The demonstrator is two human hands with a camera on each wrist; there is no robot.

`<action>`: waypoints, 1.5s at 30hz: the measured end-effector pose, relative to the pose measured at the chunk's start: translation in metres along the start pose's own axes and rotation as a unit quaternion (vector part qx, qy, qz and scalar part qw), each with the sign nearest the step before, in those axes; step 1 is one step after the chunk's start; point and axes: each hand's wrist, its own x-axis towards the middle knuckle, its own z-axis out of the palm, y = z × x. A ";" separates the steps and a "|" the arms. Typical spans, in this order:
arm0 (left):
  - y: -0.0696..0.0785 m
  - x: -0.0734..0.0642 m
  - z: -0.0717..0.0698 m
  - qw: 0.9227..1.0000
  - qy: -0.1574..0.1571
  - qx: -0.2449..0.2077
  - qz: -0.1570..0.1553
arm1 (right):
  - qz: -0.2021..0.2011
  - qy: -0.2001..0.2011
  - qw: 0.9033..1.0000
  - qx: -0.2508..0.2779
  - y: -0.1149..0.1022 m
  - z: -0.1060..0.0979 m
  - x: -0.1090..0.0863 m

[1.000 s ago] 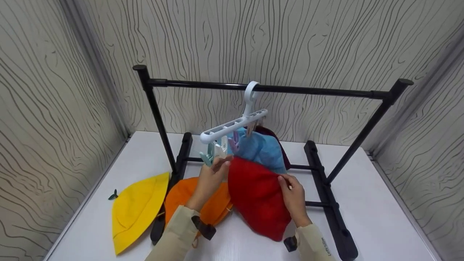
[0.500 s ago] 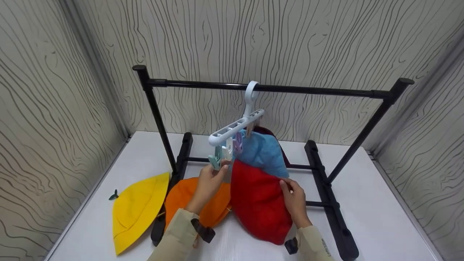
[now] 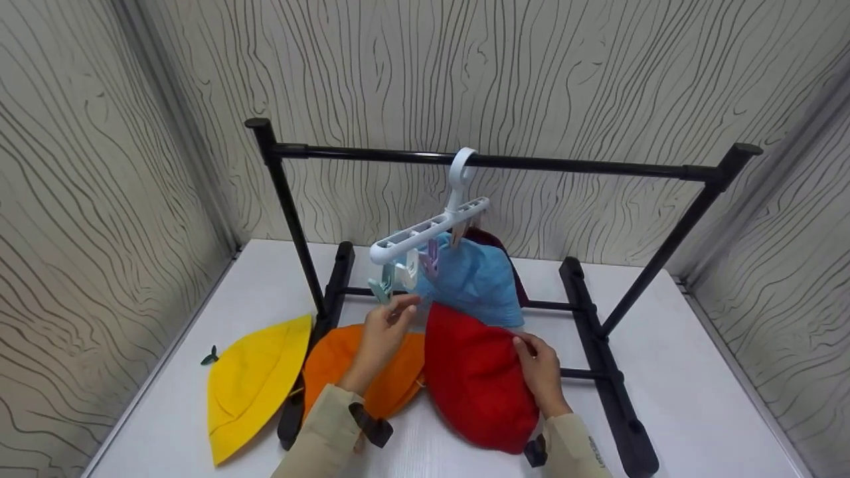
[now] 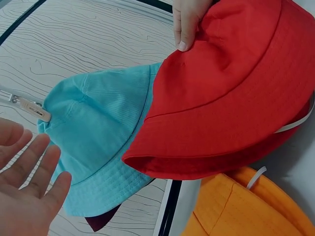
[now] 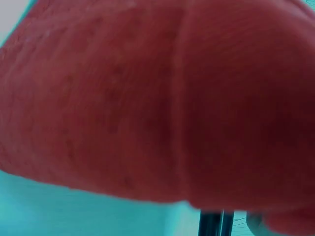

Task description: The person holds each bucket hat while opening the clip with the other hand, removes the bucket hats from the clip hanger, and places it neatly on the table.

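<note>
My right hand (image 3: 539, 368) pinches the top of a red bucket hat (image 3: 475, 382), held tilted above the table. The hat fills most of the right wrist view. My left hand (image 3: 386, 325) is just below the green clip (image 3: 382, 284) and white clip (image 3: 408, 271) on a pale blue hanger (image 3: 425, 232). In the left wrist view, the fingers of the left hand (image 4: 32, 184) are spread and hold nothing. A purple clip (image 3: 431, 257) hangs behind them. Farther back on the hanger, a beige clip (image 4: 35, 109) grips a light blue bucket hat (image 4: 98, 123).
The hanger hooks over the bar (image 3: 564, 162) of a black rack. Behind the blue hat shows a dark red hat (image 3: 488, 237). An orange hat (image 3: 398, 375) lies under my left forearm. At the left is a yellow hat (image 3: 255, 388) with a green sprout.
The hanger's near end swung right, then back left. My left fingers met the clips half a second ago and now sit just below them. The red hat has dropped slightly in my right hand.
</note>
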 end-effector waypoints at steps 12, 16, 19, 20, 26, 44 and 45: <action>-0.008 -0.004 0.000 0.999 0.005 0.001 0.033 | -0.002 -0.001 1.000 -0.024 0.010 0.000 0.006; -0.011 -0.005 0.000 1.000 -0.001 -0.001 0.024 | 0.005 0.000 1.000 -0.030 0.015 0.000 0.008; -0.012 -0.005 0.000 1.000 -0.004 -0.002 0.011 | 0.002 0.003 1.000 -0.031 0.017 0.000 0.008; -0.013 -0.004 0.000 1.000 -0.004 -0.005 0.005 | 0.002 0.004 1.000 -0.030 0.018 0.000 0.009; -0.017 -0.006 0.001 1.000 0.007 -0.016 -0.016 | 0.005 -0.002 1.000 -0.014 0.019 0.000 0.010; -0.031 -0.015 0.003 1.000 0.002 -0.027 -0.015 | 0.026 -0.026 0.999 -0.038 0.026 -0.002 0.007; -0.032 -0.015 0.003 1.000 0.002 -0.026 -0.017 | 0.025 -0.028 0.999 -0.038 0.026 -0.002 0.006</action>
